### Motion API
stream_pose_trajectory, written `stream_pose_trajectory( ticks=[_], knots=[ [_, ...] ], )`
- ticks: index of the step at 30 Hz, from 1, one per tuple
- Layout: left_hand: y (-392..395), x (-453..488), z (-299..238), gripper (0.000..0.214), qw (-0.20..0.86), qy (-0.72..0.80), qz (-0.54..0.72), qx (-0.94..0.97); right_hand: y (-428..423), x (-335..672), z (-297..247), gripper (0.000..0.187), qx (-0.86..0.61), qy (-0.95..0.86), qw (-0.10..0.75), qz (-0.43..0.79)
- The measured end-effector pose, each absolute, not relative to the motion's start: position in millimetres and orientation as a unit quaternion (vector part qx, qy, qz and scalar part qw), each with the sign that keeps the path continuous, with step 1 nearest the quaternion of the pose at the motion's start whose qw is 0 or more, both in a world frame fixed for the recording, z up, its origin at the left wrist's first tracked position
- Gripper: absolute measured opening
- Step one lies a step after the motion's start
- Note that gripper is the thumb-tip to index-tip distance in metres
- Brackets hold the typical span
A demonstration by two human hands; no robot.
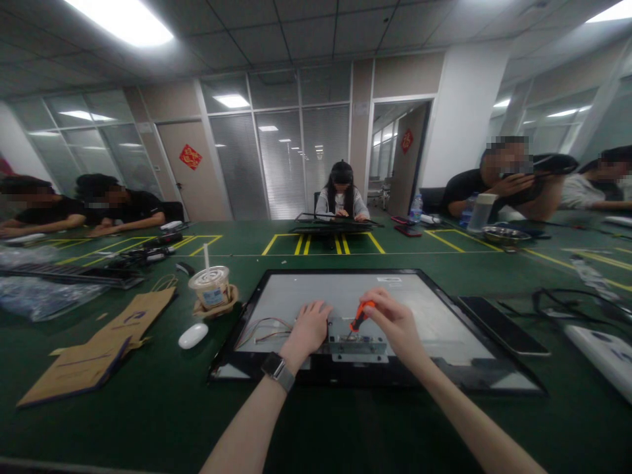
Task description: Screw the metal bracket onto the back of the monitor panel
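A flat display panel point(424, 329) with a black frame lies back side up on the green table, a metal bracket point(360, 350) near its front edge. My right hand point(392, 316) is closed on the orange handle of a screwdriver point(363, 316), whose shaft slants down to the bracket. The tip is too small to make out. My left hand point(311, 329) rests flat on the panel, fingers stretched out beside the bracket's left end, with nothing seen in it. Thin cables point(264, 326) lie on the panel left of that hand.
Left of the panel stand a drink cup with a straw point(210, 289), a white oval case point(193, 336) and a paper bag point(106, 342). A phone point(501, 324) and a white box point(602, 355) lie to the right. A person point(340, 194) works across the table.
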State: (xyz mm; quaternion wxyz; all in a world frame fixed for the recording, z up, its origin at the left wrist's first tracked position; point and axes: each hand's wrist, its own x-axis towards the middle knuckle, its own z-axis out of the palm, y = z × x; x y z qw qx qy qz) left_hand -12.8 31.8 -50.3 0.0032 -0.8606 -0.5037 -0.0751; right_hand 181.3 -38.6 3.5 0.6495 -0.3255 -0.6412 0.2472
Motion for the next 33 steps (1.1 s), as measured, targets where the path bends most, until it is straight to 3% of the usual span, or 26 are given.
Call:
stream_pose_trajectory(
  ticks=[8,17,25,33],
  knots=[
    [30.9,-13.7,-47.1,0.051,0.0,-0.499,-0.065,-0.864,-38.6,185.1,4.2,0.025,-0.316,-0.654,0.606,0.325],
    [32.0,-12.7,-48.9,0.05,-0.001,-0.504,-0.063,-0.861,-36.5,185.1,1.9,0.018,-0.302,-0.643,0.617,0.339],
    [30.0,-13.0,-46.7,0.049,0.012,-0.497,-0.063,-0.865,-39.3,184.6,2.1,0.035,-0.323,-0.66,0.582,0.35],
    [26.0,-11.0,-40.3,0.048,0.001,-0.505,-0.054,-0.861,-43.3,178.9,10.8,0.023,-0.337,-0.64,0.603,0.337]
  ],
)
